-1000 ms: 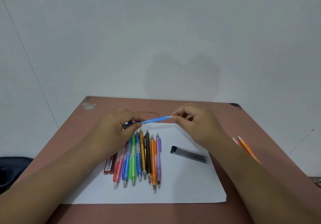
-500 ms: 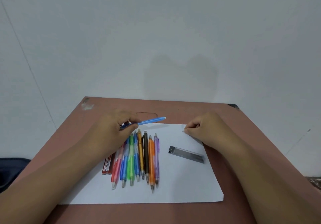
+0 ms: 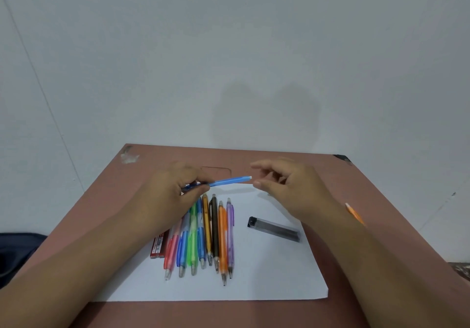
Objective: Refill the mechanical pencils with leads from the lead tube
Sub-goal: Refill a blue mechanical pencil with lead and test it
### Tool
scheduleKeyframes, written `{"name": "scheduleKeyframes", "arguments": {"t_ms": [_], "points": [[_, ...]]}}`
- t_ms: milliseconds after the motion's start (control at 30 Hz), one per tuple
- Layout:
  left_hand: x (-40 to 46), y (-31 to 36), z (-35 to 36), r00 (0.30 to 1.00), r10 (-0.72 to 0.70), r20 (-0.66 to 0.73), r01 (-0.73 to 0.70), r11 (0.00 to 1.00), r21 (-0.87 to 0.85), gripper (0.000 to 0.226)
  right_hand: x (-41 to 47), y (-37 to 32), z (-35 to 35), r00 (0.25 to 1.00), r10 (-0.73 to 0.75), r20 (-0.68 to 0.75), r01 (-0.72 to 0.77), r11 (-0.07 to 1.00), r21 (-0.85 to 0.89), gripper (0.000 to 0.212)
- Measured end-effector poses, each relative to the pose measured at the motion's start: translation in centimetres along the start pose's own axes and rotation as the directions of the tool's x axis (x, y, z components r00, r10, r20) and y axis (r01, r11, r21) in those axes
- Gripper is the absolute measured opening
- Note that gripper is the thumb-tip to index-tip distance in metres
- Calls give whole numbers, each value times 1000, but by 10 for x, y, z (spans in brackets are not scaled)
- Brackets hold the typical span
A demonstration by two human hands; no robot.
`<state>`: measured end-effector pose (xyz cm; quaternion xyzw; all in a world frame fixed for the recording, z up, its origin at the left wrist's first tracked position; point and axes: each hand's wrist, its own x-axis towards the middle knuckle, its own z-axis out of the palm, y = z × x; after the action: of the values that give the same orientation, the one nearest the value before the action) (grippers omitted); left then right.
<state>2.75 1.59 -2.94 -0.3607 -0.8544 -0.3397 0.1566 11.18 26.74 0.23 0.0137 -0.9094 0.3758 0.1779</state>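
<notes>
My left hand [image 3: 175,190] grips the blue pencil [image 3: 229,181] by its tip end, above the paper [image 3: 267,271]. My right hand [image 3: 287,187] is loose, just off the cap end. The pencil looks light, stiff and slick, so I'd hold it mid-barrel. The lead tube [image 3: 273,229] lies on the paper; its leads are probably brittle.

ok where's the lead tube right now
In the head view the lead tube lies on the white paper, right of the row of pencils and just below the right hand, untouched.
</notes>
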Motion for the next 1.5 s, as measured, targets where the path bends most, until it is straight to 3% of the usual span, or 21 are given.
{"name": "scheduleKeyframes", "arguments": {"t_ms": [133, 333, 467, 567, 800, 1033, 1133, 1233, 1333, 1500], "points": [[1, 3, 2, 1000, 16, -15, -17, 1000, -7, 22, 2, -6, 8, 1000, -8, -24, 9, 1000, 26, 14], [1, 9, 0, 998, -38, -55, 37, 999, -14, 33, 12, 6, 1, 986, 112, -126, -93, 985, 145, 16], [1, 5, -1, 997, -53, -50, 53, 999, -7, 28, 18, 26, -8, 969, 204, -139, -197, 978, 63, 14], [0, 1, -1, 993, -110, 33, 110, 994, 4, 26, 19, 37, -9, 967, 238, -96, -241, 970, -27, 15], [0, -1, 0, 986, -126, 111, 121, 991, 47, 23, 20, 41, -2, 974, 224, -19, -222, 950, -220, 12], [0, -1, -2, 979, -144, 142, 140, 989, 39, 20, 8, 13, -18, 990, 128, -63, -139, 965, -223, 8], [-1, -2, -2, 980, -146, 133, 143, 989, 31, 20, -5, -7, -29, 978, 156, 137, -129, 974, -186, 7], [-1, -1, -3, 979, -150, 139, 147, 989, 33, 19, -13, -14, -30, 897, 229, 377, -94, 934, -344, 26], [-2, 0, -4, 983, -136, 125, 133, 991, 28, 20, -12, -10, -23, 868, 213, 448, -13, 913, -408, 38], [-3, 4, -6, 988, -92, 126, 93, 996, -6, 14, -13, -12, -16, 876, 138, 462, 36, 937, -347, 15]]}}
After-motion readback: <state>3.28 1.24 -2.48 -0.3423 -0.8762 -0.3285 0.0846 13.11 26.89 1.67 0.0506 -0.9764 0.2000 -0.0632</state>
